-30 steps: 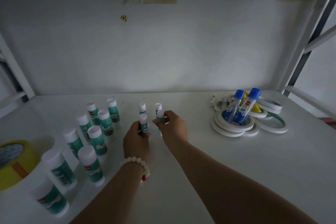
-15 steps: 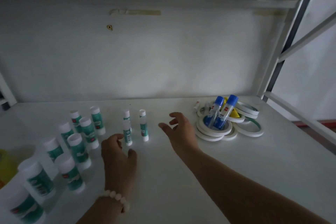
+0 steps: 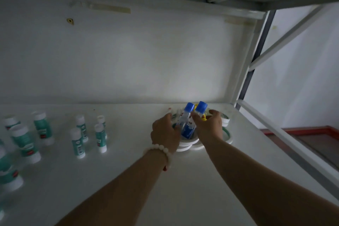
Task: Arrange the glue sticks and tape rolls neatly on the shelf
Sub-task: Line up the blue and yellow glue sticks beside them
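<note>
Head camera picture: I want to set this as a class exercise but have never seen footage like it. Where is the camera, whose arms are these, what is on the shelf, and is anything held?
There is no machine here. A person wears one wide-angle camera on the head, so you look forward and down along their own arms. The left hand, with a white bead bracelet at its wrist, and the right hand both reach to a pile at the right of the white shelf. The pile is flat white tape rolls with two blue-capped glue bottles standing tilted in their middle. The hands sit either side of the bottles; whether either one actually grips anything cannot be told. To the left, green-and-white glue sticks stand upright in loose groups, untouched.
</note>
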